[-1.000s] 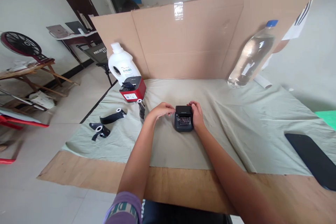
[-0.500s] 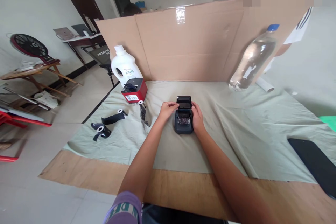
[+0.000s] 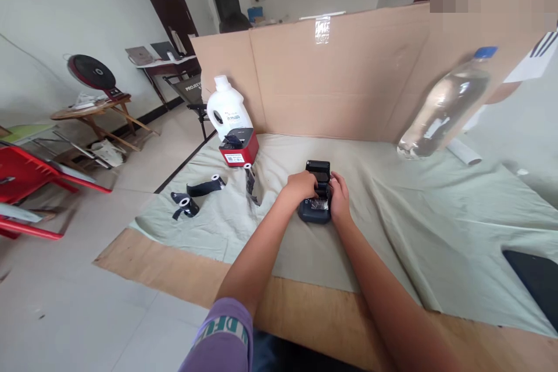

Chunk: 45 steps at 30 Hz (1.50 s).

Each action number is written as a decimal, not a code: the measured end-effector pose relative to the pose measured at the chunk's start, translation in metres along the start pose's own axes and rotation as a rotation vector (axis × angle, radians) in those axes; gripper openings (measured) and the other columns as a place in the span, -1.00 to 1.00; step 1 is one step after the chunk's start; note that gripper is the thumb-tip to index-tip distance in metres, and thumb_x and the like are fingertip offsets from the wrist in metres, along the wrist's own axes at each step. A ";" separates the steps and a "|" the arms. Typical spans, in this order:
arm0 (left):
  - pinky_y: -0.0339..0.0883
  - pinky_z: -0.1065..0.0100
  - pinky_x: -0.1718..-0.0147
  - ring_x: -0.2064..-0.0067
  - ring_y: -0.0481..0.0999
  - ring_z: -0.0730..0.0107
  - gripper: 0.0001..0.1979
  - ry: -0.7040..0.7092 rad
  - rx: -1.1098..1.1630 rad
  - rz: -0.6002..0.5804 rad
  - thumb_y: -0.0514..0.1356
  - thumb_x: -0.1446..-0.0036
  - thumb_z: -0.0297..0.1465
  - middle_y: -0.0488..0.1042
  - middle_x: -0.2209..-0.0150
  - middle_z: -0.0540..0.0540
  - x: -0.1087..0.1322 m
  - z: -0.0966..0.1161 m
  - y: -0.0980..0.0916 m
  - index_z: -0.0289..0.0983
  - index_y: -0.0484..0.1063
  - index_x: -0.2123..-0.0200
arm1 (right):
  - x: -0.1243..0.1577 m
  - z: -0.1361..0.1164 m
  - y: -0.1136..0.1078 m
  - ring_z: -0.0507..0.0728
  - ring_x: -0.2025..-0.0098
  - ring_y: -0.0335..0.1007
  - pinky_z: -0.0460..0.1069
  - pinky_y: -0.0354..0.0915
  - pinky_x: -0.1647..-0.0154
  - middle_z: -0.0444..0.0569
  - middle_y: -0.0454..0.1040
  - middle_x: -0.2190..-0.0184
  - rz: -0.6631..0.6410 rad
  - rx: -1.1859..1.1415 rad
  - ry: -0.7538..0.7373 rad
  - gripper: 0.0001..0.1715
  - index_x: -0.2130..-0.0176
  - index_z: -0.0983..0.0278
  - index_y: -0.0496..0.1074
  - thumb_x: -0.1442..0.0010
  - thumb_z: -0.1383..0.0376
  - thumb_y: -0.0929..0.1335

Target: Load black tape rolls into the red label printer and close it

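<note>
A small black portable printer sits on the cloth in front of me, its lid raised. The fingers of my left hand curl down into the open compartment; whatever they pinch there is hidden. Along the printer's right side, my right hand grips the casing. Crinkled, shiny material shows at the front of the compartment. To the left lie black-wrapped rolls with white cores: one roll nearest the edge, another roll behind it, and a third roll with a dark strip hanging loose.
A red and black box-shaped device stands before a white jug at back left. A cardboard panel closes off the back. At right are a large water bottle, a white tube and a black phone.
My left hand has gone from the lid's left edge down into the printer's compartment. My right hand stays at the printer's side. The camera view has turned slightly left.
</note>
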<state>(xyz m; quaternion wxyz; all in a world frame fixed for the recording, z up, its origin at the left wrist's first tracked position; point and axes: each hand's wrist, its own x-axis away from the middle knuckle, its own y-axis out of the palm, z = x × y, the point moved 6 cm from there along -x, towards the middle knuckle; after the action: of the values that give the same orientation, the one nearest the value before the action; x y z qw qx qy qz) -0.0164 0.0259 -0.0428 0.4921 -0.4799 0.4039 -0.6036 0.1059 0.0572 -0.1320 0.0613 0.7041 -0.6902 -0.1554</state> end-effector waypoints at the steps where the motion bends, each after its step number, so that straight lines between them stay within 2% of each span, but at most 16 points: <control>1: 0.39 0.31 0.20 0.08 0.59 0.13 -0.67 0.035 -0.032 0.025 0.35 0.01 -0.32 0.58 0.02 -0.13 0.000 0.004 -0.002 -0.15 0.64 0.11 | 0.000 -0.001 0.000 0.16 -0.03 0.41 0.12 0.33 -0.09 -0.04 0.50 0.02 0.021 -0.007 0.011 -0.48 -0.01 0.15 0.44 -0.14 -0.04 0.33; 4: 0.37 0.32 0.19 0.11 0.58 0.18 -0.75 0.200 -0.062 0.181 0.32 -0.02 -0.35 0.56 0.10 -0.11 0.005 0.010 -0.010 -0.15 0.64 0.17 | 0.001 -0.003 -0.003 0.12 0.07 0.43 0.07 0.35 -0.02 -0.06 0.48 0.06 0.085 -0.049 0.059 -0.48 0.00 0.16 0.41 -0.11 -0.03 0.35; 6: 0.37 0.34 0.20 0.15 0.57 0.24 -0.76 0.263 0.033 0.299 0.32 -0.05 -0.32 0.54 0.14 -0.07 0.013 0.003 -0.015 -0.13 0.62 0.17 | 0.001 -0.004 -0.005 0.08 0.13 0.43 0.03 0.35 0.03 -0.09 0.44 0.06 0.139 -0.107 0.084 -0.46 0.00 0.15 0.37 -0.10 -0.04 0.35; 9: 0.37 0.39 0.27 0.27 0.52 0.38 -0.74 0.279 0.327 0.512 0.34 -0.07 -0.28 0.51 0.20 -0.04 0.031 -0.026 -0.024 -0.16 0.58 0.14 | 0.000 -0.004 -0.009 0.02 0.20 0.42 -0.02 0.35 0.13 -0.12 0.40 0.08 0.197 -0.189 0.102 -0.46 0.01 0.12 0.32 -0.09 -0.06 0.34; 11: 0.36 0.43 0.32 0.36 0.46 0.47 -0.74 0.265 0.522 0.688 0.34 -0.08 -0.29 0.51 0.19 -0.04 0.051 -0.058 -0.028 -0.21 0.55 0.14 | 0.000 -0.004 -0.009 0.00 0.24 0.42 -0.05 0.35 0.18 -0.13 0.39 0.11 0.202 -0.201 0.104 -0.47 0.02 0.12 0.31 -0.10 -0.07 0.34; 13: 0.35 0.46 0.40 0.41 0.44 0.54 -0.74 0.171 0.685 0.872 0.34 -0.08 -0.30 0.50 0.16 -0.06 0.075 -0.100 -0.030 -0.23 0.49 0.15 | 0.000 -0.004 -0.008 -0.01 0.25 0.41 -0.06 0.34 0.21 -0.14 0.39 0.12 0.197 -0.185 0.101 -0.48 0.03 0.12 0.31 -0.10 -0.07 0.35; 17: 0.28 0.50 0.55 0.51 0.48 0.56 -0.67 -0.250 0.957 1.230 0.29 -0.12 -0.29 0.51 0.22 -0.03 0.133 -0.195 -0.015 -0.22 0.29 0.10 | -0.001 -0.005 -0.007 -0.03 0.28 0.40 -0.08 0.34 0.25 -0.15 0.40 0.15 0.201 -0.156 0.084 -0.52 0.06 0.14 0.32 -0.10 -0.03 0.37; 20: 0.24 0.50 0.60 0.56 0.48 0.54 -0.61 -0.529 0.946 1.352 0.25 -0.16 -0.28 0.54 0.26 0.00 0.165 -0.234 0.002 -0.20 0.22 -0.01 | -0.001 -0.006 -0.006 -0.04 0.29 0.40 -0.10 0.34 0.26 -0.15 0.40 0.17 0.198 -0.145 0.078 -0.54 0.07 0.15 0.33 -0.11 -0.02 0.38; 23: 0.35 0.43 0.44 0.44 0.56 0.41 -0.69 -0.756 0.702 1.340 0.27 -0.15 -0.25 0.57 0.32 -0.02 0.179 -0.243 0.012 -0.21 0.35 0.08 | -0.001 -0.006 -0.007 -0.03 0.29 0.40 -0.10 0.34 0.30 -0.14 0.40 0.18 0.196 -0.126 0.070 -0.58 0.09 0.16 0.34 -0.12 0.01 0.37; 26: 0.40 0.33 0.25 0.24 0.61 0.24 -0.74 -0.889 0.528 1.264 0.31 -0.11 -0.18 0.61 0.29 -0.05 0.178 -0.240 0.016 -0.20 0.43 0.21 | -0.002 -0.007 -0.009 0.00 0.29 0.39 -0.10 0.34 0.35 -0.12 0.42 0.19 0.196 -0.119 0.062 -0.66 0.13 0.14 0.37 -0.13 0.05 0.37; 30: 0.39 0.30 0.16 0.15 0.61 0.22 -0.72 -0.916 0.490 1.147 0.31 -0.11 -0.20 0.61 0.15 -0.08 0.168 -0.239 0.022 -0.19 0.43 0.16 | -0.003 -0.006 -0.008 0.02 0.31 0.38 -0.08 0.33 0.39 -0.11 0.41 0.20 0.193 -0.110 0.075 -0.73 0.17 0.13 0.38 -0.15 0.08 0.35; 35: 0.40 0.22 0.14 0.02 0.57 0.05 -0.71 -0.962 0.329 0.838 0.33 -0.07 -0.22 0.55 0.03 -0.20 0.156 -0.243 0.029 -0.19 0.44 0.17 | -0.001 -0.010 -0.006 0.00 0.31 0.38 -0.08 0.32 0.36 -0.13 0.39 0.20 0.180 -0.094 0.057 -0.68 0.16 0.17 0.36 -0.15 0.06 0.35; 38: 0.41 0.16 0.15 -0.01 0.55 -0.05 -0.66 -1.006 0.280 0.732 0.32 -0.08 -0.15 0.55 0.04 -0.24 0.155 -0.247 0.031 -0.19 0.44 0.13 | 0.000 -0.012 -0.005 -0.04 0.31 0.37 -0.11 0.31 0.33 -0.14 0.39 0.20 0.179 -0.097 0.063 -0.62 0.14 0.19 0.34 -0.13 0.04 0.37; 40: 0.41 0.17 0.14 -0.06 0.52 -0.07 -0.64 -1.003 0.250 0.713 0.33 -0.07 -0.14 0.54 0.03 -0.24 0.158 -0.245 0.029 -0.19 0.43 0.13 | 0.001 -0.013 -0.004 -0.04 0.30 0.38 -0.12 0.30 0.32 -0.14 0.38 0.20 0.178 -0.093 0.066 -0.59 0.14 0.20 0.33 -0.11 0.01 0.38; 42: 0.41 0.20 0.16 -0.09 0.49 -0.05 -0.57 -0.988 0.234 0.754 0.36 -0.04 -0.13 0.50 -0.01 -0.24 0.165 -0.236 0.026 -0.19 0.41 0.09 | 0.002 -0.013 -0.004 -0.04 0.29 0.38 -0.11 0.31 0.30 -0.14 0.38 0.20 0.177 -0.091 0.066 -0.58 0.14 0.20 0.33 -0.11 0.00 0.38; 45: 0.39 0.26 0.24 -0.04 0.52 0.05 -0.55 -0.864 0.223 0.975 0.33 -0.09 -0.13 0.44 -0.08 -0.24 0.178 -0.213 0.008 -0.20 0.37 0.01 | 0.002 -0.012 -0.004 -0.03 0.28 0.38 -0.10 0.32 0.27 -0.15 0.39 0.20 0.185 -0.096 0.071 -0.58 0.13 0.19 0.34 -0.12 0.00 0.38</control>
<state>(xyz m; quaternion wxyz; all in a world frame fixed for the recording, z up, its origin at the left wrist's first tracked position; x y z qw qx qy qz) -0.2325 -0.1469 -0.0638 0.8737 -0.3872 0.2761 -0.1028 0.1136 0.0538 -0.1219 0.1332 0.6388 -0.7413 -0.1570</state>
